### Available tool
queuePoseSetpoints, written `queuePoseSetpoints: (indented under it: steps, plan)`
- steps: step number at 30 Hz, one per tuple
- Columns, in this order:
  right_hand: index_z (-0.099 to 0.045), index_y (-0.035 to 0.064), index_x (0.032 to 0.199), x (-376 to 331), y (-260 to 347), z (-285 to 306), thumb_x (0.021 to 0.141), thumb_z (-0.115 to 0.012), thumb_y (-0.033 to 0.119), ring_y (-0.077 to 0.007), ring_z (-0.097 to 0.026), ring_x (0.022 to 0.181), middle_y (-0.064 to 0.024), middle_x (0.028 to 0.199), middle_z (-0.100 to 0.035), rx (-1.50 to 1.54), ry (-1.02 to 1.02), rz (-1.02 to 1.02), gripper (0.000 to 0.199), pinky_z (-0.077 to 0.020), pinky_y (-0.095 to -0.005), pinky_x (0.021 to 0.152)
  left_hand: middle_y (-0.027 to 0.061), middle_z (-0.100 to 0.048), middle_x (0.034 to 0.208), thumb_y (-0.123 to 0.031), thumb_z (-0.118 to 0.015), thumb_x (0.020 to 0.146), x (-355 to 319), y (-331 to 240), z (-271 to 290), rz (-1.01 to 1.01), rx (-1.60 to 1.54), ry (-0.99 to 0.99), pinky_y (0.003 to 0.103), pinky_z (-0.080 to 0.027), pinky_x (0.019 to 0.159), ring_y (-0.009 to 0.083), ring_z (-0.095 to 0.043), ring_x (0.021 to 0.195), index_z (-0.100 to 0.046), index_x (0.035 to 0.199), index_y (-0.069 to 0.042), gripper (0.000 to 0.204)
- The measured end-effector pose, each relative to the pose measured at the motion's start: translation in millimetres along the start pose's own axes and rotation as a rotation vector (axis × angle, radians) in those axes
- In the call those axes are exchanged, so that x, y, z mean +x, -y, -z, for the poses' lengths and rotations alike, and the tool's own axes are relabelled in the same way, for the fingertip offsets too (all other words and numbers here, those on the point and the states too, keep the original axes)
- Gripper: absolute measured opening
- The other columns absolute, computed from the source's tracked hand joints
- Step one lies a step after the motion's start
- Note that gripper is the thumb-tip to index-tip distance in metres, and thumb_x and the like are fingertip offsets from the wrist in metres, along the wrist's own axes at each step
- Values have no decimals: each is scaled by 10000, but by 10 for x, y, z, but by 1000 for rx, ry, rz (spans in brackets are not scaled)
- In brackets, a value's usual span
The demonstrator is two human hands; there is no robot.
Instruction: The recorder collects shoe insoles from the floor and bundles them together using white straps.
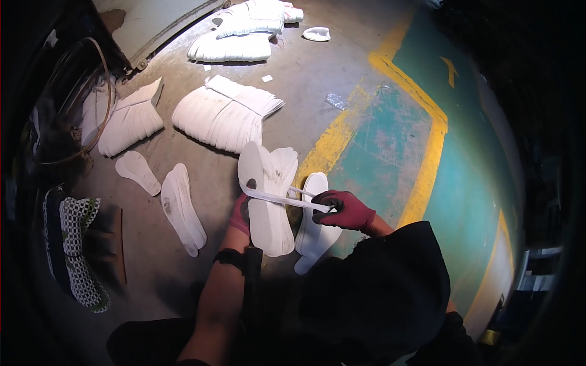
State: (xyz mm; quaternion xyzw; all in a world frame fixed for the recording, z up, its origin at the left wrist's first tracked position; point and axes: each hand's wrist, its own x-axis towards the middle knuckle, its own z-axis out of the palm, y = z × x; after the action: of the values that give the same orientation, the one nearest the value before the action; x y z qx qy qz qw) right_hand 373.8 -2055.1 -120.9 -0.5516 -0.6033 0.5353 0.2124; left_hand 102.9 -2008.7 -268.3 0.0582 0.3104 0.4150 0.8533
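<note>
My left hand (240,212), in a maroon glove with a dark palm, grips a stack of white insoles (271,229) from its left side, thumb tip over the front. A white cloth strip (274,197) runs across the middle of this stack. Its end is pinched in the fingers of my right hand (347,210), also gloved in maroon, and the strip is drawn out to the right. A thinner length of it shows behind, near the right fingers. Below my right hand, more white insoles (314,238) lie on the floor, partly covered by the hand.
Tied bundles of white insoles (223,116) lie ahead, with another bundle (131,119) at left and several (235,46) farther off. Loose insoles (182,207) rest left of my arm. Patterned insoles (79,250) stand far left. Yellow lines (421,177) border green floor at right.
</note>
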Motion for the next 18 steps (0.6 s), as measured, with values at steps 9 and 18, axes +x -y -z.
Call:
queuePoseSetpoints:
  steps: [9, 18]
  plan:
    - [-693, -46, 945, 184, -150, 116, 904, -644, 71, -106, -605, 639, -123, 870, -718, 623, -251, 24, 134, -484, -242, 600, 170, -591, 1312, -465, -619, 936, -92, -140, -83, -111, 65, 7, 411, -481, 1006, 306, -599, 1153, -464, 1396, 23, 689]
    - [-633, 22, 1004, 264, -549, -153, 956, -588, 199, -137, -543, 548, -51, 776, -622, 645, -245, -424, 189, -523, -316, 557, 170, -575, 1331, -427, -554, 983, 118, 107, -49, -55, -249, 148, 443, -455, 1037, 319, -579, 1186, -417, 1439, -3, 637]
